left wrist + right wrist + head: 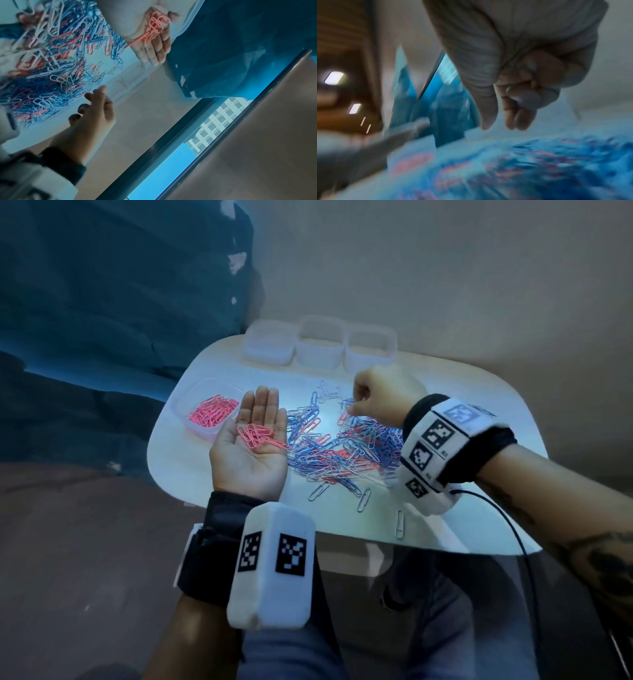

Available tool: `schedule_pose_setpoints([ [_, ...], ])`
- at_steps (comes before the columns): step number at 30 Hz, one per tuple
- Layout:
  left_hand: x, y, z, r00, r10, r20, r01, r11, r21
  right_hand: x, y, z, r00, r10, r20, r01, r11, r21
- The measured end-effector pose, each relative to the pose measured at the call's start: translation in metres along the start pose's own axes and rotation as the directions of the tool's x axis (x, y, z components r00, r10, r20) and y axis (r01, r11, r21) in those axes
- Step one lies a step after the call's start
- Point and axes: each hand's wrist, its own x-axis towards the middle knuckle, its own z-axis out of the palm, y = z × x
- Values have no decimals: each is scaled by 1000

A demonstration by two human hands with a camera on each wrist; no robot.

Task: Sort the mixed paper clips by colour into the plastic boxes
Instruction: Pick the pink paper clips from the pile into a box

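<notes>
**Ana:** Head view first: why is the left hand [251,440] lying palm-up beside the pile?

**Ben:** It serves as a tray, I'd judge; the fingers are straight and spread flat, and a small cluster of pink clips [257,436] rests on the palm, nothing curled round them; the box of pink clips [205,414] sits just to its left on the white table [479,525], so a short tip would empty the palm into it.

**Ana:** And the right hand [383,398]?

**Ben:** Knuckles up, wrist bent down over the far edge of the mixed pile [342,446]; thumb and fingertips [518,121] are drawn close together, pointing down; whether a clip is pinched between them I cannot tell, the right wrist view is blurred.

**Ana:** The other boxes?

**Ben:** Three empty boxes [320,344] stand in a row along the far edge; blue and white clips lie unsorted in the pile.
</notes>
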Motion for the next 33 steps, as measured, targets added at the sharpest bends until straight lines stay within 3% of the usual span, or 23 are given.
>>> schedule_pose_setpoints([
  [3,1,0,-1,1000,-1,1,1,1000,-3,7,-20,8,990,-142,22,143,989,-37],
  [9,0,2,-1,1000,-1,-8,1,1000,13,19,-44,17,947,-295,125,316,925,-209],
  [18,0,2,-6,999,-25,-31,26,999,24,14,-40,19,944,-260,204,293,944,-152],
  [22,1,-8,-3,996,-63,-70,65,998,24,4,-32,-3,952,-267,147,256,962,91],
  [25,1,-24,3,990,-125,-73,127,992,23,-10,-40,-17,928,-349,128,293,898,329],
  [30,-3,-42,13,981,-195,-12,195,981,21,-21,-44,-19,909,-409,82,384,898,217],
  [33,-3,-40,13,982,-190,-5,190,982,20,-22,-32,-26,930,-369,0,343,865,366],
])
